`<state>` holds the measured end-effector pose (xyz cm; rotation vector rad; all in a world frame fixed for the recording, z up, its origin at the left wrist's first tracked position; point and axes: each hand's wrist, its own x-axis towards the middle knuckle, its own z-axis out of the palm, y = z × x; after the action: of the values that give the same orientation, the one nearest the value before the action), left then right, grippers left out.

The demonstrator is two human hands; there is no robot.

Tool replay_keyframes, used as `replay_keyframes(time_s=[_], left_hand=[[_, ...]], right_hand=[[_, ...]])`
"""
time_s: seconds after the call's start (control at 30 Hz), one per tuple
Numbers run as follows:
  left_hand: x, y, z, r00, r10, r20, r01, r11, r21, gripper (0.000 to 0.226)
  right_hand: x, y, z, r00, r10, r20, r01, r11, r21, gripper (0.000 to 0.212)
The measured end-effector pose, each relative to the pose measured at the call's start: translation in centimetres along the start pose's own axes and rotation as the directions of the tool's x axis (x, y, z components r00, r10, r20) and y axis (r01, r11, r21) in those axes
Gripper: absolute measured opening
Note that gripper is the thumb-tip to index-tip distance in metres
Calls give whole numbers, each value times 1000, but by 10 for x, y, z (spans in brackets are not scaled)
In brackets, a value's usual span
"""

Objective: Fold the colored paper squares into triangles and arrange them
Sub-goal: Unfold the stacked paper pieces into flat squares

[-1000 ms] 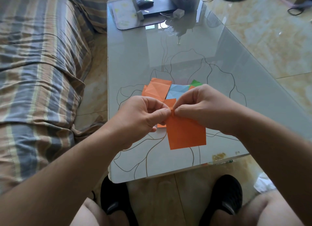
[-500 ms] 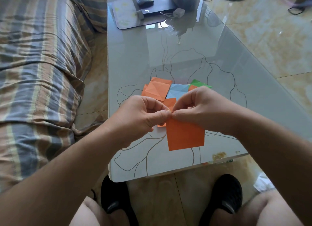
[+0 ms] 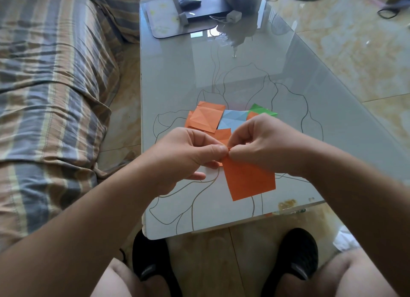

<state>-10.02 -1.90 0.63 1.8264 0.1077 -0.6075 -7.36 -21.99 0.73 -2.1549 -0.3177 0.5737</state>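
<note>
An orange paper square (image 3: 250,179) is pinched at its top corner by the left hand (image 3: 188,154) and right hand (image 3: 261,141) above the glass table (image 3: 177,79); thin, limp and easily creased, it is best held by corners.

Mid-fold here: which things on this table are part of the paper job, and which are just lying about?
Part of the job:
orange square, pinched at its top corner by left hand and right hand
creased orange paper
light blue paper
green paper

Lying about:
mouse
dark pad
white adapter
</note>
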Motion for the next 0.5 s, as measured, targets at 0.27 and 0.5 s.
replay_keyframes(time_s=[0.27, 0.5], left_hand=[[1, -8, 2, 989, 145, -38, -134, 970, 205, 14], [4, -9, 1, 985, 161, -58, -149, 974, 171, 15]], right_hand=[[0, 3, -1, 1000, -4, 2, 4, 999, -51, 8], [0, 3, -5, 1000, 7, 1, -7, 986, 165, 24]])
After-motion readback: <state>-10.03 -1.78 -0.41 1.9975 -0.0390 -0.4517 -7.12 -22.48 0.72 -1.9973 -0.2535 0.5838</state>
